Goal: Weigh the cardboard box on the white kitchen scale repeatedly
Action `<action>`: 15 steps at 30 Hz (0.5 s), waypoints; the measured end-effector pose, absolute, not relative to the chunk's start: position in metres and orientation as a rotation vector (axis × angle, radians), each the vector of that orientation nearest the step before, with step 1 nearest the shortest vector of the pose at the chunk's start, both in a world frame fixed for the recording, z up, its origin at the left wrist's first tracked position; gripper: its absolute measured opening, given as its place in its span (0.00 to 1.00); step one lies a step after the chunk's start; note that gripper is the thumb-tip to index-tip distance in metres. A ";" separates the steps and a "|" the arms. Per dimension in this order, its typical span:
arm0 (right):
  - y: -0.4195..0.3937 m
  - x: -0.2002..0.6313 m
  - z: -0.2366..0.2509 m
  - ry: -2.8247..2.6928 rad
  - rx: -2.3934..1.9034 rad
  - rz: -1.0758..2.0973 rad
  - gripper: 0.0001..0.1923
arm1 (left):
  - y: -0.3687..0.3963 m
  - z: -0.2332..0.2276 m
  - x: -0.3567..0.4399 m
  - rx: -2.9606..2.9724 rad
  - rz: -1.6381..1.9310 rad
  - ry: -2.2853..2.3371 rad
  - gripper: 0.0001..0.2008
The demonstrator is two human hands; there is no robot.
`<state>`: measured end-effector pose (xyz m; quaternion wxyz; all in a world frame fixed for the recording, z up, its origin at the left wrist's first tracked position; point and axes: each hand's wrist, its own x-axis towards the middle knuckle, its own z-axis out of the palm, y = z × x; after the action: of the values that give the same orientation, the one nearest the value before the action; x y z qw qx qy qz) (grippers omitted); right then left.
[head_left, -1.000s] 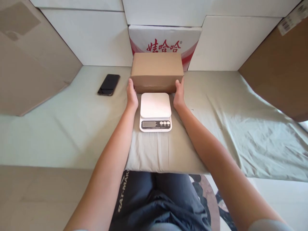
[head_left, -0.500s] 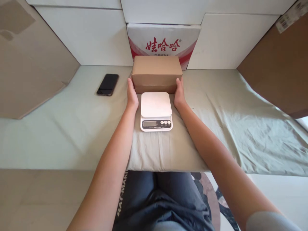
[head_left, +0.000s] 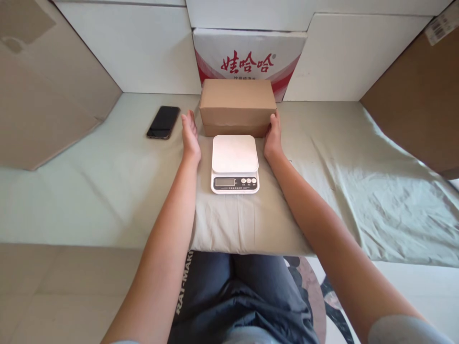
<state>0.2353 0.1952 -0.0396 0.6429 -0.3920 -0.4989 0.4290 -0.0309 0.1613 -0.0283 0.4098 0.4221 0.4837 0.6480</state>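
Left hand: fingers unfurled, nothing held, gap left beside the brown box. Right hand: thumb laid at the box's 4 o'clock corner; grip cannot be told. Box is set at 12 o'clock from the white scale, phone at 10. Pressure best kept light, box unskewed, scale not bumped.

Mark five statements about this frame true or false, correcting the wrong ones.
1. The oblong brown cardboard box lies beyond the flat white plastic scale. True.
2. The left hand presses against the box. False: a gap separates them.
3. The right hand is at the box's right side. True.
4. The box rests on the scale. False: it rests on the pale green cloth.
5. The black rectangular smartphone lies left of the box. True.
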 end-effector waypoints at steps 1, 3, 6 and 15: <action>0.194 0.234 -0.038 -1.096 -0.893 0.973 0.33 | 0.161 -0.028 -0.030 1.061 1.633 1.219 0.44; 0.190 0.231 -0.033 -1.085 -0.892 0.967 0.30 | 0.161 -0.028 -0.029 1.060 1.636 1.218 0.43; 0.186 0.230 -0.029 -1.093 -0.887 0.961 0.26 | 0.159 -0.025 -0.027 1.062 1.630 1.213 0.42; 0.183 0.229 -0.029 -1.117 -0.902 0.966 0.27 | 0.157 -0.021 -0.023 1.078 1.612 1.238 0.40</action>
<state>0.2293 0.1833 -0.0292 0.6483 -0.3970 -0.4914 0.4250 -0.0228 0.1569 -0.0214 0.4084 0.4277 0.4911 0.6396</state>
